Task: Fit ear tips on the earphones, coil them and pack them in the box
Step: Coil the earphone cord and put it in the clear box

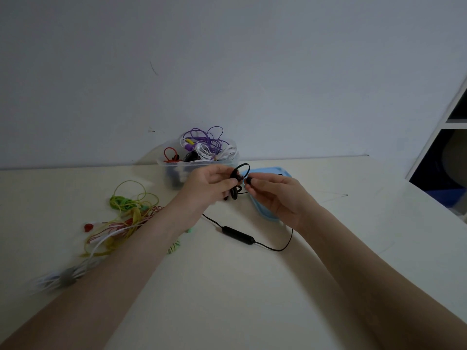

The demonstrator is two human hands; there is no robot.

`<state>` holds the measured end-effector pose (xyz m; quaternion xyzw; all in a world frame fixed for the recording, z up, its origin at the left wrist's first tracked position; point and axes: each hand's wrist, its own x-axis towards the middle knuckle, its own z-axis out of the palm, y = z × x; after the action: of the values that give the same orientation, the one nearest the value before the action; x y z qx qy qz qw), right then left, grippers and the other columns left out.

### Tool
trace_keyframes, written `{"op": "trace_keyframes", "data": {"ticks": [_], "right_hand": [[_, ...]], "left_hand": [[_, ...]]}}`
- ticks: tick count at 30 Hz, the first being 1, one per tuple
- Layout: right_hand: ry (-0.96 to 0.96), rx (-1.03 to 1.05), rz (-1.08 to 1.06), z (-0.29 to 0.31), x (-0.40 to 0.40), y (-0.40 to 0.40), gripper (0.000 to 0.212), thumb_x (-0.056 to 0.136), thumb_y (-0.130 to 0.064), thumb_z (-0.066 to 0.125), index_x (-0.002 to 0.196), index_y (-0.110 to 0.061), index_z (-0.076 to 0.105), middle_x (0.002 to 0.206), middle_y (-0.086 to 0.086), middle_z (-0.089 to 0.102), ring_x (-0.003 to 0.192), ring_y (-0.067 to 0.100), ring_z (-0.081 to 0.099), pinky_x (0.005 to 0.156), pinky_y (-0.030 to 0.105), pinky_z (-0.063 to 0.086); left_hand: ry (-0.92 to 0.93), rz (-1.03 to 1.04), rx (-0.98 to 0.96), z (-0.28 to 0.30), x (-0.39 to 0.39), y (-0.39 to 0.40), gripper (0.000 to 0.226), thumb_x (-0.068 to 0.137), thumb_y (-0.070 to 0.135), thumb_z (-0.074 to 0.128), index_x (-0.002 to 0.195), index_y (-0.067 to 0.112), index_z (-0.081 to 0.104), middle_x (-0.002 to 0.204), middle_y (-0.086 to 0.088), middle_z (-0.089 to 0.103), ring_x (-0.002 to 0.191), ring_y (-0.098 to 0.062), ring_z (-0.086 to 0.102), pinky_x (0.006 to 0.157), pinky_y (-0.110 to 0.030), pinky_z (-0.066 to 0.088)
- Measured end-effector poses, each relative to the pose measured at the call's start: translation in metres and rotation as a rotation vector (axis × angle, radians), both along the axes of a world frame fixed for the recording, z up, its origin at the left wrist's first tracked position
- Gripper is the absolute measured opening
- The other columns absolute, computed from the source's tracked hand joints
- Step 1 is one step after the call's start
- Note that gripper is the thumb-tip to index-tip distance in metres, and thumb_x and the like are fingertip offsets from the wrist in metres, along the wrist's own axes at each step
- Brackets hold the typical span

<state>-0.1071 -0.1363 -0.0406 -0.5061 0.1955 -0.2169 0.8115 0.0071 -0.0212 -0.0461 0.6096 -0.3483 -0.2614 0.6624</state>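
Black ear-hook earphones (238, 179) pinched in left hand (212, 184), small black ear tip (248, 181) pinched in right hand (275, 195).

Dim, flat indoor light with soft faint shadows, wide-angle bending at the edges, slightly soft focus throughout.

Open desk (227, 286) lies in the near centre. A cable tangle (121, 218) blocks the left, a black cord (238, 234) crosses the middle, and a clear box (197, 170) with a blue lid (267, 198) beside it closes the back.
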Motion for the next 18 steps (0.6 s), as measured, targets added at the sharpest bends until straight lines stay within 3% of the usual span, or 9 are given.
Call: {"op": "trace_keyframes", "data": {"ticks": [7,13,18], "right_hand": [[0.002,-0.024,0.011,-0.0012,0.0022,0.0034,0.014,0.084,0.008,0.055,0.09,0.002,0.066,0.084,0.013,0.068,0.067,0.013,0.068,0.066,0.017,0.056],[-0.01,-0.141,-0.011,-0.0006,0.0016,0.004,0.015,0.083,0.011,0.055,0.088,0.003,0.066,0.082,0.012,0.067,0.067,0.011,0.068,0.069,0.016,0.056],[-0.009,-0.319,-0.078,0.0,0.0038,0.0064,0.016,0.082,0.011,0.057,0.092,0.004,0.067,0.082,0.015,0.068,0.068,0.013,0.068,0.074,0.018,0.056]], "left_hand": [[-0.123,0.063,0.05,0.0033,0.0006,0.0024,0.02,0.083,0.003,0.064,0.091,0.02,0.069,0.086,0.004,0.07,0.08,-0.005,0.064,0.083,-0.018,0.048],[-0.213,0.177,0.094,0.0057,-0.0052,0.0028,0.018,0.079,0.006,0.07,0.084,0.023,0.069,0.082,0.001,0.07,0.077,-0.014,0.064,0.078,-0.03,0.049],[-0.31,0.256,0.079,0.0032,-0.0054,-0.0004,0.016,0.078,0.008,0.071,0.092,0.013,0.072,0.077,0.004,0.07,0.065,0.001,0.063,0.069,-0.01,0.049]]}}
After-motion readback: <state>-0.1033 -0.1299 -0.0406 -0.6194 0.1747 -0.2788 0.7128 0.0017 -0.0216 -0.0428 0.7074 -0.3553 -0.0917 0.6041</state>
